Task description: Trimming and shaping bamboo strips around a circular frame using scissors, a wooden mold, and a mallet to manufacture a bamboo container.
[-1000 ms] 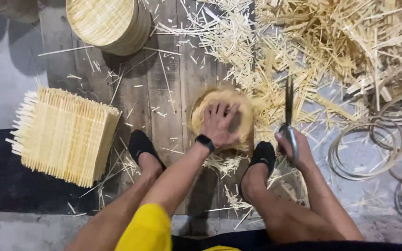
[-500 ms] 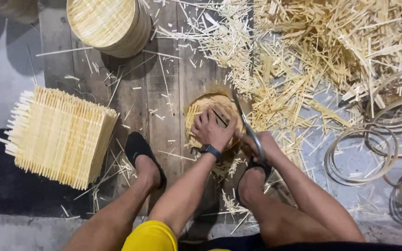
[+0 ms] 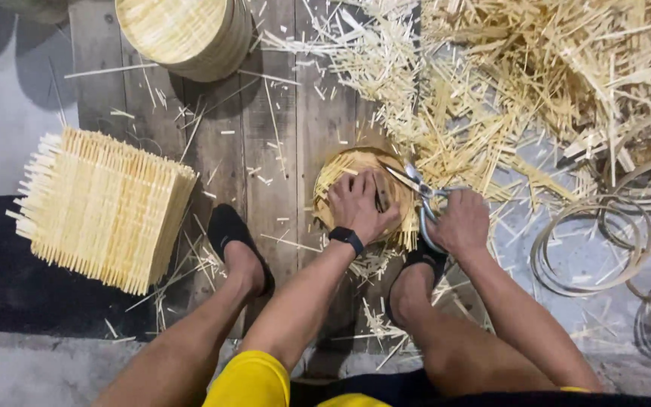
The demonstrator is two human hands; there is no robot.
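A small round woven bamboo basket (image 3: 348,167) lies on the wooden planks between my feet. My left hand (image 3: 359,205), with a black watch on the wrist, presses flat on top of it. My right hand (image 3: 459,222) grips metal scissors (image 3: 416,187), whose blades reach the basket's right rim beside my left fingers. Loose strip ends stick out around the basket's edge.
A square stack of woven bamboo mats (image 3: 103,207) sits at the left. A stack of round baskets (image 3: 186,34) stands at the top. A heap of bamboo offcuts (image 3: 536,75) fills the upper right, and bamboo hoops (image 3: 593,241) lie at the right. My feet wear black shoes (image 3: 233,234).
The scissors came down from upright at my right to the basket's right rim. My left hand stays pressed on the basket.
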